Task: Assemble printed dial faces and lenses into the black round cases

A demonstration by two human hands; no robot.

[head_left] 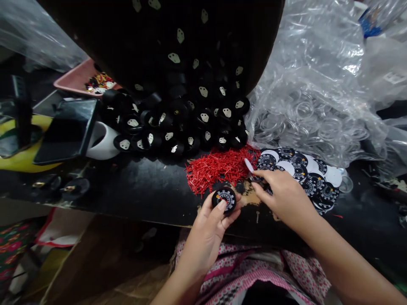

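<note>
My left hand (pixel 211 218) is closed around a small round black dial gauge (pixel 226 198), its printed face turned up. The left thumb lies on the dial's lower edge. To the right, the fingers of my right hand (pixel 280 190) are pinched at the lower end of a pale, narrow oval piece (pixel 249 165); its exact kind does not show. That piece stands out over the right edge of a heap of thin red pointers (pixel 213 167). Beside my right hand lies a pile of printed dial discs (pixel 300 171), some showing their white backs.
Many black gauge housings (pixel 168 123) with metal plates spill from a large dark container (pixel 222 42). Clear plastic rings (pixel 305 114) lie in a transparent bag at right. A phone-like black slab (pixel 68 133) leans on a white cup (pixel 104 142). A pink tray (pixel 74 76) stands behind.
</note>
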